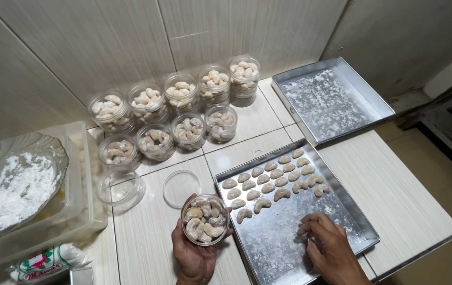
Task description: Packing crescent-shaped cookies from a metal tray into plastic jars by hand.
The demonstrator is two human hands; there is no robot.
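The fingers (310, 226) of the right hand (327, 244) are bent and drawn close together, their tips resting on the bare, sugar-dusted floor of the metal tray (366, 237); whether they pinch anything cannot be told. Just beyond those tips, up and toward the left hand, lie the crescent cookies (271, 183) in loose slanting rows, the nearest ones a short reach away, each with its curved long axis running roughly across the line of the fingers. The right hand is clearly the nearer to them. The left hand (194, 253) has its fingers wrapped around a clear round jar (205, 219), held upright beside the tray's near left edge and already full of cookies to the brim. Just past the jar lies a loose clear lid (181, 188), and farther left an empty jar (119, 186). Well beyond stand the filled jars (179, 117) in two rows against the wall, with a second, empty tray (331, 100) off to the right.
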